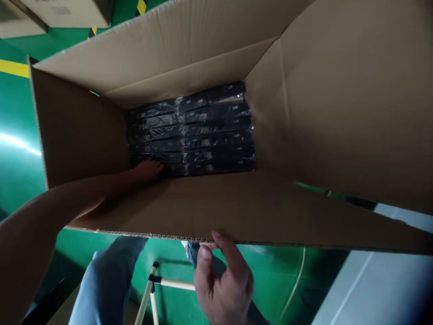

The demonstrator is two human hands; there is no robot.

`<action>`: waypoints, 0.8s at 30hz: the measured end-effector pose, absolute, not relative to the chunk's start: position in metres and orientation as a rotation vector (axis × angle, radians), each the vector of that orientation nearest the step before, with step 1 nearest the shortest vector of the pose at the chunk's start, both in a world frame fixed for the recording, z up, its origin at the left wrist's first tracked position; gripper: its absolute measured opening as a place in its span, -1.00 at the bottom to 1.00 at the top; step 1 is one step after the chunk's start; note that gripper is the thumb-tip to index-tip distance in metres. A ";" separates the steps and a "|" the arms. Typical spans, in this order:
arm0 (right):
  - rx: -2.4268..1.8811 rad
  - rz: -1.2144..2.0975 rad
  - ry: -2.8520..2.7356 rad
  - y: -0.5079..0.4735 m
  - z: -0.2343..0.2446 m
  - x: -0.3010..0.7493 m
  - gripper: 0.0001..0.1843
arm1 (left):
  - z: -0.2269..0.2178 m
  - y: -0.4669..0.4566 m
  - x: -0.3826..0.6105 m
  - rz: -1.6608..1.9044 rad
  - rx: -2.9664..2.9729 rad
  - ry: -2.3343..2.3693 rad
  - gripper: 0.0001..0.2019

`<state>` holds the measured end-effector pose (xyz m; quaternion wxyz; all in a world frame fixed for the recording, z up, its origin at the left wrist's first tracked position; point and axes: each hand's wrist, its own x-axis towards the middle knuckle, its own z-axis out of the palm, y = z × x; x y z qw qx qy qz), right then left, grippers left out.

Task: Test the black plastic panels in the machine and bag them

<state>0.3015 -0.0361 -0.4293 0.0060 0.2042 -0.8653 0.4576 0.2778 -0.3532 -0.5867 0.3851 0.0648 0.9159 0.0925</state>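
A large open cardboard box (331, 113) fills the view, its flaps folded outward. At its bottom lie several flat black packages (192, 131) wrapped in shiny plastic, stacked side by side. My left hand (149, 169) reaches deep into the box and its fingers rest on the nearest package at the left end; whether it grips the package cannot be told. My right hand (223, 280) is outside the box, fingers curled against the edge of the near flap (237, 212).
The floor (20, 135) is green with a yellow line at the left. Other cardboard boxes (57, 13) stand at the top left. My jeans-clad legs (108, 280) and a white tube frame (152, 289) are below the box.
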 end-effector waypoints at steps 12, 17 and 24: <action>0.790 1.426 -2.691 -0.029 -0.432 0.280 -0.68 | -0.598 -0.332 0.265 0.285 0.296 2.415 -0.66; 0.778 1.370 -2.718 -0.032 -0.434 0.277 -0.64 | -0.568 -0.346 0.246 0.397 0.185 2.320 -0.79; 0.767 1.426 -2.802 -0.039 -0.430 0.267 -0.59 | -0.479 -0.361 0.213 0.612 0.015 2.342 -0.72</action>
